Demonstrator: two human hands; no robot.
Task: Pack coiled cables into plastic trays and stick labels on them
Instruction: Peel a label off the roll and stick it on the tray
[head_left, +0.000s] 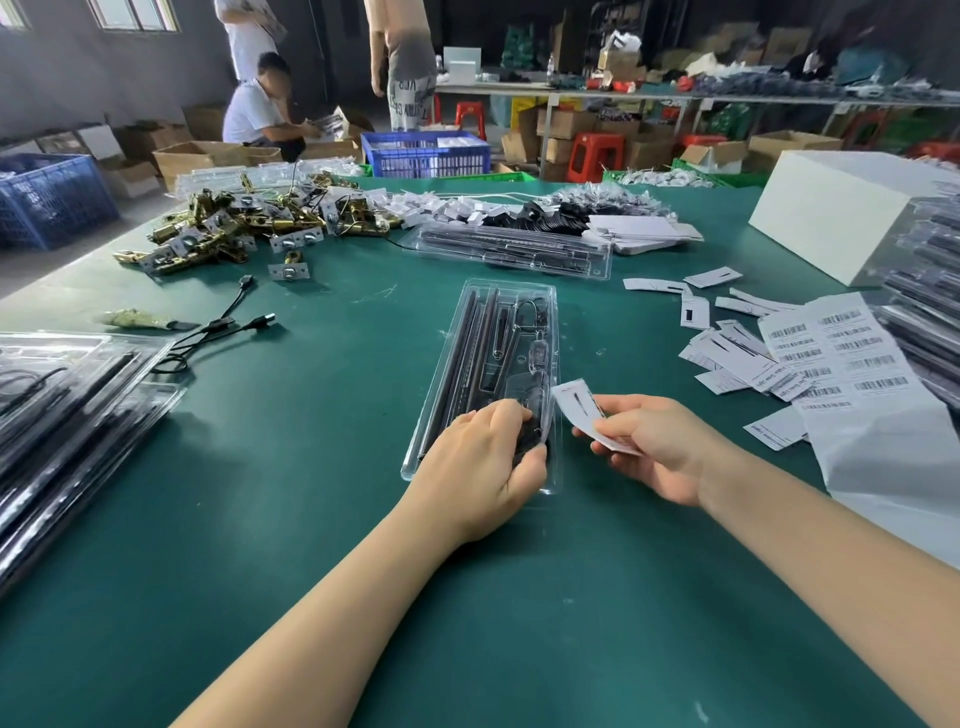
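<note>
A clear plastic tray (470, 332) lies lengthwise on the green table in front of me, holding black rods and a small coiled cable. My left hand (483, 462) covers the tray's near end, its fingers curled around a black coiled cable (531, 434) in the tray's near compartment. Just right of the tray, my right hand (657, 444) pinches a small white card label (582, 408) with a black mark on it. A sheet of barcode labels (841, 358) lies to the right.
Loose white cards (727, 353) are scattered at the right. Another filled tray (514, 249) lies farther back, stacked trays (62, 395) at the left, a loose black cable (223, 327), brass hardware (234, 228), a white box (841, 213). People work in the background.
</note>
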